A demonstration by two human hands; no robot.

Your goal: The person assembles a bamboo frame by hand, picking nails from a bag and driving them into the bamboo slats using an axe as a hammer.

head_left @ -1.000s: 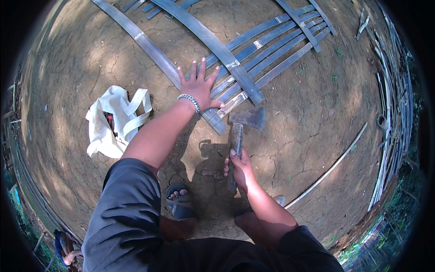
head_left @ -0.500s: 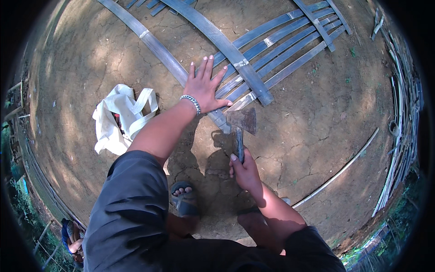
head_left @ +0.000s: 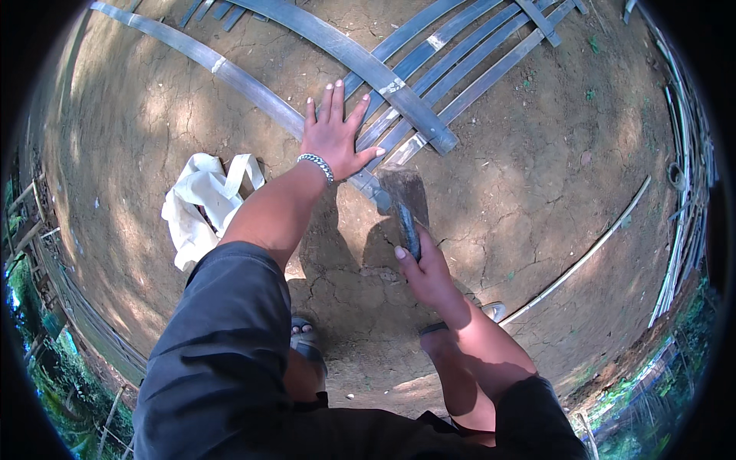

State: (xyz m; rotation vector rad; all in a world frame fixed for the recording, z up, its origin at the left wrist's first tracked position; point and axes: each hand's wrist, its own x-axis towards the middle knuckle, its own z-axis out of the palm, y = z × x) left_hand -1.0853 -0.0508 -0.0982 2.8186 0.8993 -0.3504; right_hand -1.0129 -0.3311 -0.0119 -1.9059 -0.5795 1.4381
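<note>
My left hand (head_left: 337,138) lies flat with its fingers spread, pressing on a long grey-brown bamboo slat (head_left: 253,88) on the ground. A chain bracelet is round that wrist. My right hand (head_left: 426,270) is wrapped round the short handle of a hatchet (head_left: 406,188). The hatchet's broad, rusty blade is beside the slat's near end; whether they touch, I cannot tell. Just beyond my left hand, another wide slat (head_left: 337,46) crosses over a set of several parallel slats (head_left: 475,80).
A crumpled white cloth bag (head_left: 205,195) rests on the cracked earth to the left. A thin pole (head_left: 583,257) lies at the right, with a stack of long sticks (head_left: 686,207) along the far right edge. My sandalled left foot (head_left: 307,345) is below.
The hatchet blade has turned and tilted beside the slat's near end, with my right hand moving slightly. My left hand stays on the slat. The whole view has shifted a little.
</note>
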